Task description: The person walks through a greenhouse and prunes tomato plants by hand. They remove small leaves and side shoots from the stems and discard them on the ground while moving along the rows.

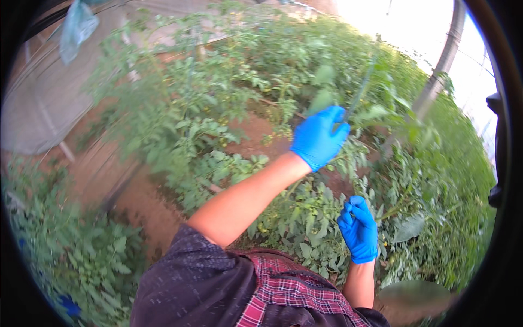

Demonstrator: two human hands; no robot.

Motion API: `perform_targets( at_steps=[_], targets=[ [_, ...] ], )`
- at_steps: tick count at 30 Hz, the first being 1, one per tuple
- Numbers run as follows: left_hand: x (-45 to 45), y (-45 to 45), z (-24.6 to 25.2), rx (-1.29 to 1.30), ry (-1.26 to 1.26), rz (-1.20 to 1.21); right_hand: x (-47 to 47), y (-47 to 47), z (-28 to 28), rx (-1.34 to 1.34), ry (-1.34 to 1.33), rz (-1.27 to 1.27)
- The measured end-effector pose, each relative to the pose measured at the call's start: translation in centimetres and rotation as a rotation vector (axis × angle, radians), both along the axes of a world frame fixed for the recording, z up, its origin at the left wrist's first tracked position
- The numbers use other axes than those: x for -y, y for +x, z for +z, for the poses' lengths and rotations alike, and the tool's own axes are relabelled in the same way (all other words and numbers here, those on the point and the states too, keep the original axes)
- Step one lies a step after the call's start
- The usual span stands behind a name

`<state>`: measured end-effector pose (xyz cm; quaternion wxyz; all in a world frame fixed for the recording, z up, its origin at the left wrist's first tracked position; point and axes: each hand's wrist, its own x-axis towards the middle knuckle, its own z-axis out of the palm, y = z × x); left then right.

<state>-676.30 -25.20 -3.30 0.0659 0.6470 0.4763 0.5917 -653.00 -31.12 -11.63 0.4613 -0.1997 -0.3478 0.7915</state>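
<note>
My left hand (pixel 320 139), in a blue glove, reaches forward over tomato plants (pixel 282 77). Its thumb and finger close around a green twine (pixel 361 90) that rises at a slant among the leaves. A blurred leaf (pixel 322 77) shows just past the fingers. Lower and nearer my body, my right hand (pixel 359 231) wears the same kind of glove. Its fingers are curled, with thumb and fingertip together beside tomato leaves (pixel 312 220); whether anything thin is pinched there is not visible. Small green tomatoes (pixel 263 227) hang low in the foliage.
A greenhouse post (pixel 439 69) leans at the right. On the left are a grey sheet (pixel 49 98), a hanging pale blue plastic bag (pixel 77 32) and a bare soil path (pixel 155 216). More plants (pixel 81 253) grow at the lower left.
</note>
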Motion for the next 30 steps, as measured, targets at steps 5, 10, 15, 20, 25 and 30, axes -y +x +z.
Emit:
perform_targets(
  at_steps=[5,10,15,20,25,30],
  targets=[
    [3.9,-0.2,-3.2,0.057,0.04,0.012,-0.6,-0.3,-3.8,-0.003,-0.161,0.133],
    [11.9,-3.8,-10.9,-0.084,-0.018,0.078,-0.2,-0.5,-7.4,0.051,-0.304,0.195],
    [19.0,-12.6,-21.5,0.181,-0.358,0.312,1.3,-3.5,-8.8,0.19,-0.326,0.221],
    [23.1,-22.7,-27.6,0.341,-0.455,0.626,2.8,-12.2,-8.8,0.294,-0.261,0.354],
    [25.3,-31.1,-29.6,0.464,-0.49,0.511,3.7,-25.2,-8.7,0.5,-0.067,0.512],
    [28.0,-37.4,-28.6,0.406,-0.6,0.478,4.1,-38.3,-10.8,0.98,0.727,0.213]
  ],
)
